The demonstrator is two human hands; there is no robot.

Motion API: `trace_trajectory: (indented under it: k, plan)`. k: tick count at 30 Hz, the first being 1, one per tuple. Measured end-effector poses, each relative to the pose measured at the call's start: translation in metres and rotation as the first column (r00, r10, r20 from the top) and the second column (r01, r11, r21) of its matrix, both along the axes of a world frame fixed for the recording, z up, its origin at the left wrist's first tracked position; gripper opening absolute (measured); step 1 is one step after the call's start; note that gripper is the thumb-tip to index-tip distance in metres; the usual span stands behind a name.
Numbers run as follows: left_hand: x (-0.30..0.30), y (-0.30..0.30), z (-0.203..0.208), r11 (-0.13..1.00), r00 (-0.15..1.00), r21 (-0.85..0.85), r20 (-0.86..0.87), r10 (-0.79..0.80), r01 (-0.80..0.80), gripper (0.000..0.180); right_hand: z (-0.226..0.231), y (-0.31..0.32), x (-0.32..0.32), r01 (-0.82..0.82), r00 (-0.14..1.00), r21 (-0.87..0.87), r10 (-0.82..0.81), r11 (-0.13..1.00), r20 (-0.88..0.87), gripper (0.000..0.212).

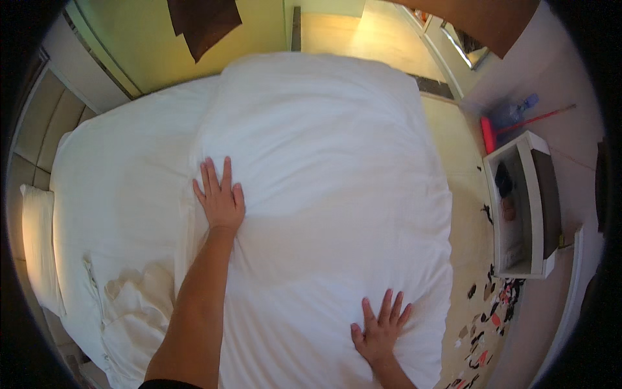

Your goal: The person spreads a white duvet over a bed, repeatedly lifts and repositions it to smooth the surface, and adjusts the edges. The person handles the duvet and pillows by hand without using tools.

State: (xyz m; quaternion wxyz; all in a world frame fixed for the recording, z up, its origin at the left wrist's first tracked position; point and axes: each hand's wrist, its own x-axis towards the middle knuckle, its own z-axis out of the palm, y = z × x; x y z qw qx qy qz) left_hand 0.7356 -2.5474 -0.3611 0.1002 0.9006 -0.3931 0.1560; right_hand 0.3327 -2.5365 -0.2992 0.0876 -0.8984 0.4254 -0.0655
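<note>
White duvet point(330, 155): free passage over its upper expanse; obstructions: rumpled cloth point(139, 308) at lower left, pillow point(42, 249) by the headboard point(53, 123), white cabinet point(531, 201) across the floor strip point(466, 201).

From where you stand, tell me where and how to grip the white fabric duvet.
The white fabric duvet is probably best taken by its left edge, near the left hand, from the side with the white oblong pillow: a long border shows there against the white bedsheet, while the middle offers little to pinch.
</note>
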Motion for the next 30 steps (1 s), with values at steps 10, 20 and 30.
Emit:
trace_trajectory:
  k: [10, 20, 30]
  plan:
    - [-0.012, 0.002, -0.004, 0.987, 0.992, 0.1, -0.021, 0.128, -0.125, 0.056, -0.049, 0.014, -0.017, 0.05, 0.998, -0.093, -0.053, 0.994, -0.037, 0.055]
    - [-0.301, 0.181, 0.055, 0.828, 0.736, 0.08, -0.51, -0.444, 0.555, 0.066, -0.064, 0.028, -0.021, 0.076, 0.997, -0.23, -0.078, 0.97, -0.002, 0.055]
    - [-0.209, 0.448, 0.047, 0.976, 0.905, 0.185, -0.384, 0.183, -0.118, 0.047, -0.061, 0.042, -0.03, 0.135, 0.99, -0.263, -0.142, 0.955, -0.007, 0.054]
